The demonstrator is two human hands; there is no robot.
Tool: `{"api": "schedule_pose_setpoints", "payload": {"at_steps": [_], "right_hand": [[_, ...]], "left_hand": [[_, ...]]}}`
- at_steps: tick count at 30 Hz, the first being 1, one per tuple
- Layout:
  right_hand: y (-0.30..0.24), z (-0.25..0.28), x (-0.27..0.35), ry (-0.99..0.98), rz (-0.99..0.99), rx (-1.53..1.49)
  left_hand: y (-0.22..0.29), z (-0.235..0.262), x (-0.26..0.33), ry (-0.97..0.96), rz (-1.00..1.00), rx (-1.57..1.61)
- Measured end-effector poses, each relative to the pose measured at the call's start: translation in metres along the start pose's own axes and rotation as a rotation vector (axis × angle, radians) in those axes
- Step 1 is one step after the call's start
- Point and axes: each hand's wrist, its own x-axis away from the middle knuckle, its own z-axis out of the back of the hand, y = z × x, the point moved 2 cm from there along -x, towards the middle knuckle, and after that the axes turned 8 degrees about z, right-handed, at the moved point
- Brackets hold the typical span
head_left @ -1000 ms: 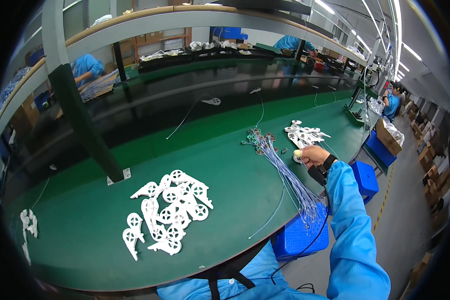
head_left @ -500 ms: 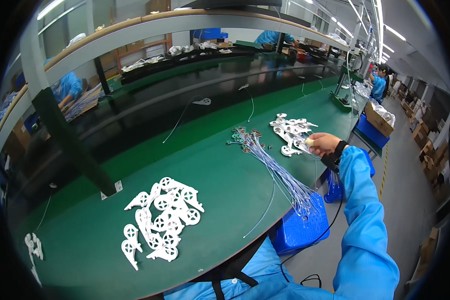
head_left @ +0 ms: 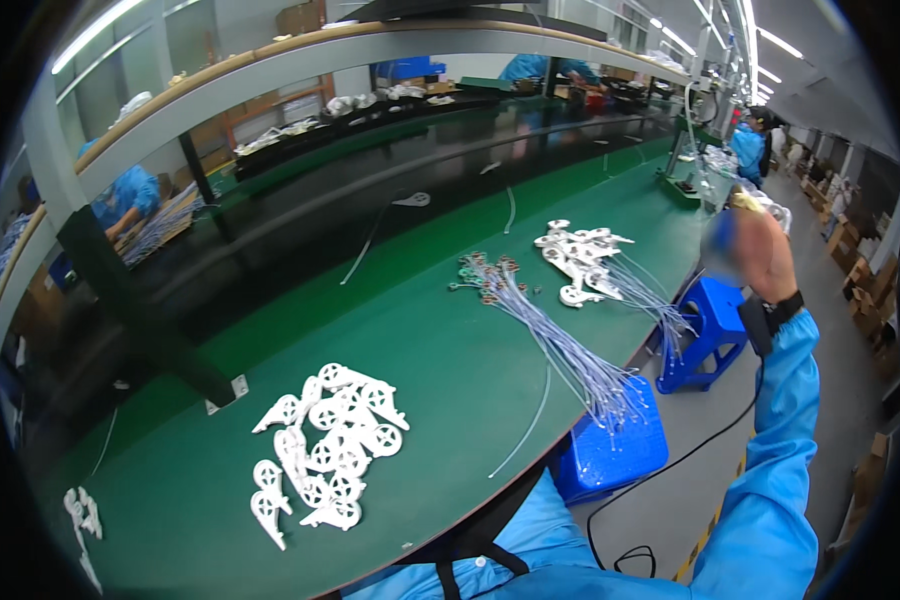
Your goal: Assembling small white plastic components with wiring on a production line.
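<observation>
My right hand (head_left: 767, 255) is raised past the right edge of the green table, near a box with white wrapped things. It is blurred by motion; a pale yellow covering shows at a fingertip, and I cannot make out whether the fingers hold anything. My left hand is out of view. On the table nearest that hand lies a pile of white plastic housings (head_left: 580, 262) with thin cables (head_left: 655, 300) trailing over the edge. Left of it rests a bundle of pale blue-grey cables (head_left: 560, 345) with small round coil-like ends. A larger heap of white housings (head_left: 335, 440) lies nearer, left of centre.
The green table (head_left: 450, 430) curves along my front. Beyond it runs a dark conveyor belt (head_left: 300, 215) with a few single parts. Blue stools (head_left: 615, 450) stand under the cable ends. A green post (head_left: 145, 300) rises at left. Co-workers in blue sit across and further right.
My right hand has left the pile of white housings and moved right and up, off the table. The view has shifted slightly. The piles look unchanged.
</observation>
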Motion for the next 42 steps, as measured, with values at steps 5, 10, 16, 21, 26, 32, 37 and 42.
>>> {"api": "schedule_pose_setpoints", "payload": {"at_steps": [5, 10, 16, 21, 26, 32, 37, 42], "right_hand": [[0.024, -0.037, 0.034, 0.031, 0.056, -0.204], [0.063, -0.084, 0.069, 0.037, -0.04, -0.375], [0.079, -0.119, 0.114, 0.037, -0.141, -0.517], [0.077, -0.134, 0.136, -0.012, -0.129, -0.653], [0.079, -0.152, 0.129, -0.082, -0.072, -0.729], [0.078, -0.206, 0.115, -0.249, -0.001, -0.74], [0.089, -0.237, 0.125, -0.251, 0.024, -0.7], [0.12, -0.238, 0.145, -0.194, -0.161, -0.719]], "left_hand": [[0.01, 0.014, -0.005, -0.188, 1.467, -0.233], [-0.015, 0.069, 0.057, -0.277, 1.983, -1.243], [-0.031, 0.13, 0.13, -1.222, 1.776, -1.529], [-0.029, 0.125, 0.135, -1.275, 1.708, -1.534], [-0.015, 0.096, 0.124, 0.013, 2.066, -1.118], [0.003, 0.039, 0.136, 1.251, 2.263, -0.279], [0.008, 0.022, 0.147, 1.529, 2.156, -0.087], [0.013, 0.04, 0.136, 1.611, 1.991, -0.122]]}}
